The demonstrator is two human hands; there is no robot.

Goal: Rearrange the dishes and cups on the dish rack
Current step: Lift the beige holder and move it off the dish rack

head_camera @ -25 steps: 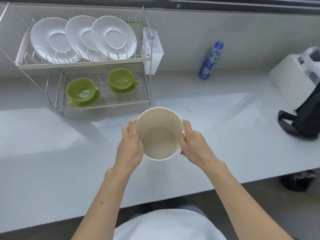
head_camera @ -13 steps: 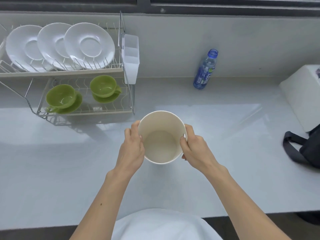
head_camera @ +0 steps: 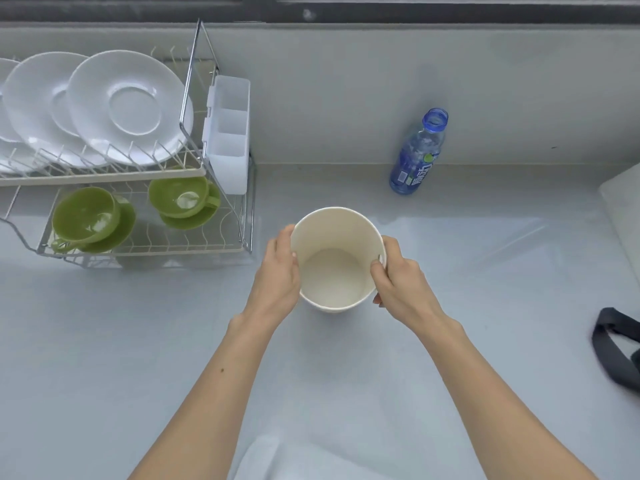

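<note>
I hold an empty cream paper cup [head_camera: 334, 271] upright over the counter, my left hand [head_camera: 277, 278] on its left side and my right hand [head_camera: 401, 285] on its right rim. To the left stands a two-tier wire dish rack [head_camera: 194, 171]. Its upper tier carries white plates [head_camera: 128, 105] standing on edge. On the lower tier sit two green cups on green saucers, one at the left [head_camera: 86, 216] and one at the right [head_camera: 180, 197]. A white cutlery holder [head_camera: 228, 133] hangs on the rack's right end.
A blue water bottle [head_camera: 417, 154] stands by the back wall at the right. A white box [head_camera: 623, 209] and a dark bag strap [head_camera: 613, 348] lie at the right edge. The grey counter [head_camera: 485, 271] stretches between them.
The view has shifted, so the rack sits further left and lower in frame. Both hands keep hold of the cup, which has stayed in about the same place.
</note>
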